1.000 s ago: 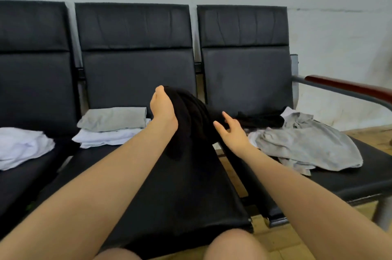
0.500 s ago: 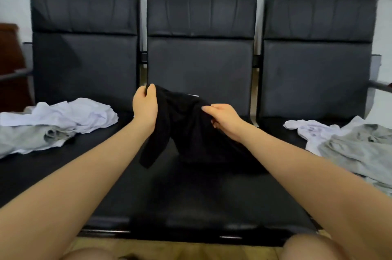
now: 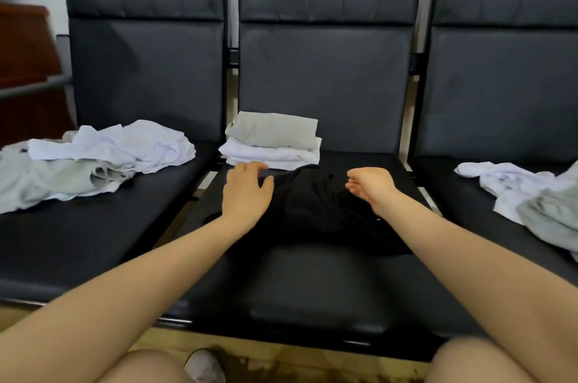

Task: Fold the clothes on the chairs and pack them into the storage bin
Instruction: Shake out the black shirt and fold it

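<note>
Chairs, black padded, joined in a row: three, named here as the left chair [image 3: 93,232], the middle chair [image 3: 319,289] and the right chair [image 3: 500,95]. On the middle chair you have one black garment [image 3: 316,207] lying bunched on the seat, and behind it one folded stack [image 3: 275,142] of two pieces, grey on top of white, near the backrest. Your left hand [image 3: 247,192] lies flat, palm down with fingers spread, at the black garment's left edge, its fingertips just short of the folded stack. Your right hand [image 3: 369,184] has its fingers curled at the garment's right side; you cannot tell whether cloth is pinched in them. On the left chair: one loose heap [image 3: 93,157] of white and grey clothes, piece count unclear. On the right chair: a second loose heap [image 3: 525,195], white and grey, running off the frame edge. Below the seat front: one light-coloured shoe [image 3: 205,365] on the floor.
</note>
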`<state>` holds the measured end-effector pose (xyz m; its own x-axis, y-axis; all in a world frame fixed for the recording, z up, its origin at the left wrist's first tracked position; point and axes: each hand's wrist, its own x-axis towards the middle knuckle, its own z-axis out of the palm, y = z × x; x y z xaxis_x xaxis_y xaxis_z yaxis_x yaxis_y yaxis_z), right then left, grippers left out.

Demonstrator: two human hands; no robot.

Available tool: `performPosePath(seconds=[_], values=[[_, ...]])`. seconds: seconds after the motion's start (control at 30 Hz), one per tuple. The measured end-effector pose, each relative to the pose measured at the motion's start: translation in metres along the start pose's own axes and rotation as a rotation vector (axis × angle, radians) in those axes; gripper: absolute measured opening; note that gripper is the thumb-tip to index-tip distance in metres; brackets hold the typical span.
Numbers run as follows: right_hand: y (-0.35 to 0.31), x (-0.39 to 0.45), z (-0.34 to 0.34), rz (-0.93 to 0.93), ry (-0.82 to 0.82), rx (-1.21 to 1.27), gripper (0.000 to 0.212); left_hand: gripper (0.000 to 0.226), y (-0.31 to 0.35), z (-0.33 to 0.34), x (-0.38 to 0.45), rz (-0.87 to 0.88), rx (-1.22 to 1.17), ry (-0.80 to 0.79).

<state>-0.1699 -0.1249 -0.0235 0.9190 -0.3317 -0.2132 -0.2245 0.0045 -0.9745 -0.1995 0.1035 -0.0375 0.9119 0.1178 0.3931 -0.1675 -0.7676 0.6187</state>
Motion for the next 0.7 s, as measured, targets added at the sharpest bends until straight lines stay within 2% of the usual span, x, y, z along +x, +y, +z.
performPosePath(seconds=[0.1, 0.23, 0.4, 0.5, 0.53, 0.57, 0.6, 0.7], values=[[0.003, -0.004, -0.019, -0.105, 0.069, -0.127, 0.015, 0.021, 0.019, 0.010, -0.020, 0.248, -0.013, -0.081], [0.014, -0.024, -0.047, -0.290, -0.057, -0.494, 0.018, 0.015, 0.050, 0.026, -0.045, 0.457, -0.016, -0.207], [0.021, -0.054, -0.069, -0.427, -0.377, -0.744, 0.027, 0.023, 0.059, 0.045, -0.053, 0.438, 0.064, -0.288], [0.029, -0.056, -0.075, -0.498, -0.426, -1.118, 0.028, 0.028, 0.052, 0.044, -0.049, 0.425, 0.100, -0.277], [0.031, -0.056, -0.077, -0.514, -0.418, -1.152, 0.028, 0.031, 0.051, 0.042, -0.048, 0.418, 0.115, -0.269], [0.030, -0.057, -0.077, -0.500, -0.408, -1.099, 0.025, 0.035, 0.049, 0.040, -0.046, 0.404, 0.129, -0.259], [0.027, -0.060, -0.077, -0.433, -0.407, -0.937, 0.022, 0.041, 0.046, 0.038, -0.044, 0.390, 0.153, -0.244], [0.012, -0.067, -0.075, -0.169, -0.398, -0.261, 0.021, 0.054, 0.035, 0.035, -0.038, 0.361, 0.317, -0.284]])
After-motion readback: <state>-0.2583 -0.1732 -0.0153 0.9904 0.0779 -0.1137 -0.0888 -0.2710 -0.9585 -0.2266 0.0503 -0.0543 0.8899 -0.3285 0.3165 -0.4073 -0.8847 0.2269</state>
